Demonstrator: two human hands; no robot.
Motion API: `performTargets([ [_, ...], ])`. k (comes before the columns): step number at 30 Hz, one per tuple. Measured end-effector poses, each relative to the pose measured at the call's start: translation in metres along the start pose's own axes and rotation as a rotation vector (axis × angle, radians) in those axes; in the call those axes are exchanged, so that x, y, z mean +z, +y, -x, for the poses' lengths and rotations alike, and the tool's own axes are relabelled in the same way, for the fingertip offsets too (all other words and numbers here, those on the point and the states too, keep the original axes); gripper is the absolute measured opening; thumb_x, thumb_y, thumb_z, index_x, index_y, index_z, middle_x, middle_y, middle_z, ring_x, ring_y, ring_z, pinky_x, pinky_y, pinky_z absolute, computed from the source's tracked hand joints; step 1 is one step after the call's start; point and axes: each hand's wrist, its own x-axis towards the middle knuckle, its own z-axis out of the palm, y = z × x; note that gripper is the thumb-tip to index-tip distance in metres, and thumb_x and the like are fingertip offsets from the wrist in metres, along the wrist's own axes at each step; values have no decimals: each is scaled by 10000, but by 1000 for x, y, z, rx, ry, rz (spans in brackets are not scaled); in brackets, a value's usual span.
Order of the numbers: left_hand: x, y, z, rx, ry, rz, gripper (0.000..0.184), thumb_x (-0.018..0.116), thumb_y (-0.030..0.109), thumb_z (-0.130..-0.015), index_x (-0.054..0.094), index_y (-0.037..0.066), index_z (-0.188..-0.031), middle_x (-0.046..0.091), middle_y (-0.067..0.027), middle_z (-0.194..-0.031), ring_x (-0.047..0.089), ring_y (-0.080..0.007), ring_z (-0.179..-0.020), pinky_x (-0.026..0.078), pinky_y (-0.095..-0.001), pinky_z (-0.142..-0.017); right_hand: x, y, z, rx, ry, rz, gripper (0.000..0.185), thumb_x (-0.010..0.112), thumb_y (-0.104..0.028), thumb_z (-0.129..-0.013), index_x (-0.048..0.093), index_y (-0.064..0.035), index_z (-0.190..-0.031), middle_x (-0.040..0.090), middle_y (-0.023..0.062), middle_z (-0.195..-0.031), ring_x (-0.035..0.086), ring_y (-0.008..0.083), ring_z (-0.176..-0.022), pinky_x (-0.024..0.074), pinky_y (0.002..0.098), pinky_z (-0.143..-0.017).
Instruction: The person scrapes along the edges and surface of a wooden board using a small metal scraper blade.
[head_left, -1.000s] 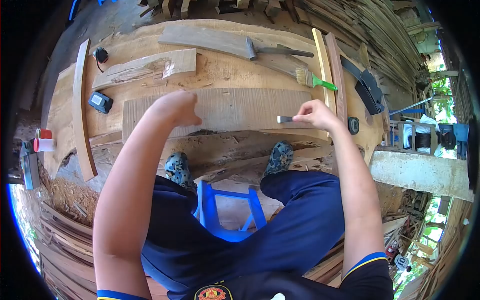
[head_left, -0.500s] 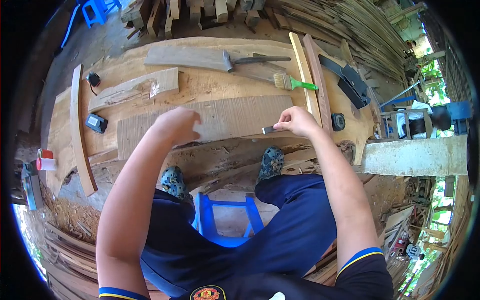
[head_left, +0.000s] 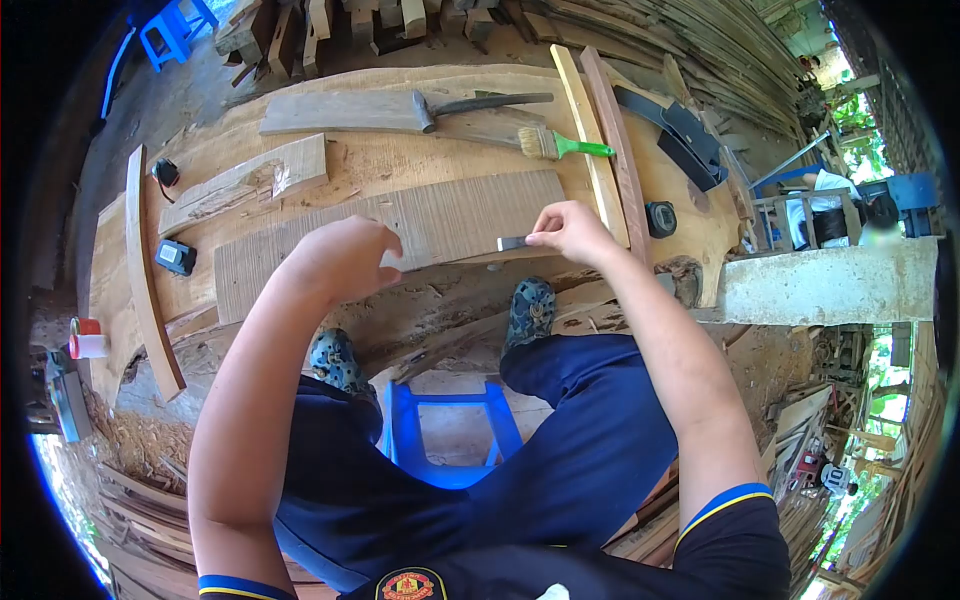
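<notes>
A brown wooden plank [head_left: 460, 215] with long grain lines lies along the near side of the big wooden slab [head_left: 400, 160]. My right hand [head_left: 575, 235] pinches a small flat metal piece [head_left: 513, 243], grey with a pale end, over the plank's near edge. Its exact kind does not show. My left hand [head_left: 345, 258] hovers at the plank's left half. Its fingers are curved and apart, with nothing visible between them.
Beyond the plank lie a hammer [head_left: 425, 112], a green-handled brush [head_left: 565, 144] and two narrow wood strips [head_left: 612, 140]. Tape measures [head_left: 660, 218] sit at the sides. A blue stool [head_left: 440, 470] stands between my legs; stacked lumber [head_left: 690, 50] is at the back.
The view has shifted, so the slab and its tools sit farther left and mostly higher. My right hand has moved left in view with the metal piece; my left hand's fingers are more spread.
</notes>
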Motion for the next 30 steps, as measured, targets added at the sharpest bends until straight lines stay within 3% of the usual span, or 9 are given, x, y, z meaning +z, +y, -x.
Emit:
performTargets([
  [6,-10,9,2,38,-77,186,352,718,264,-884,710,109,-1200,683,-166,-1217,630,-335,-1155,489,-434,-1020,-17,38,-12,22,0,-63,267,876,-291,-777,737,-66,-805,722,59,-786,640,138,-712,511,325,-690],
  [12,13,-53,-23,-325,19,-122,472,743,282,-859,657,96,-1284,655,-180,-1273,614,-343,-1198,490,-431,-1033,12,-32,-5,6,27,36,217,871,-246,-777,755,-69,-822,735,62,-812,672,146,-780,516,314,-727],
  [15,26,-73,-30,-320,-91,-91,504,755,291,-845,645,110,-1303,638,-176,-1294,599,-352,-1211,488,-429,-1042,-6,29,-26,-59,0,-150,168,856,-194,-798,765,-54,-820,747,70,-808,677,131,-775,537,312,-742],
  [19,21,-66,-18,-262,-10,-85,433,733,314,-844,708,45,-1183,681,-163,-1238,586,-310,-1243,507,-399,-1039,23,-33,-11,-15,-75,-51,187,874,-231,-774,766,-81,-803,729,45,-784,658,114,-776,509,290,-721],
  [20,22,-68,-19,-251,0,-79,434,736,316,-840,713,40,-1174,691,-163,-1213,575,-309,-1256,504,-396,-1040,43,-41,-13,-141,-66,-96,195,874,-243,-780,769,-80,-802,638,-11,-681,570,101,-675,472,305,-643],
  [23,33,-80,-21,-229,122,-29,436,742,312,-825,718,38,-1163,705,-166,-1178,594,-316,-1233,505,-397,-1036,31,-70,-5,17,9,123,212,851,-339,-772,780,-145,-821,736,20,-810,686,169,-835,517,372,-794],
  [26,24,-75,-18,-236,6,-5,510,770,300,-829,669,78,-1276,655,-188,-1275,590,-339,-1232,470,-418,-1066,1,-10,-28,25,68,22,189,859,-280,-780,778,-115,-823,752,53,-831,681,151,-786,521,335,-753],
  [29,22,-78,-23,-292,-81,6,496,766,338,-822,690,84,-1242,667,-178,-1262,625,-332,-1190,502,-439,-1022,10,7,-31,-23,56,-153,178,858,-197,-796,754,-55,-827,755,72,-818,662,115,-735,517,286,-699],
  [30,25,-80,-27,-259,-79,-12,434,732,350,-842,716,93,-1191,693,-165,-1220,654,-323,-1142,531,-444,-973,24,-16,-26,-47,-14,-291,91,805,-93,-847,738,-38,-822,753,47,-836,649,93,-757,517,278,-704],
])
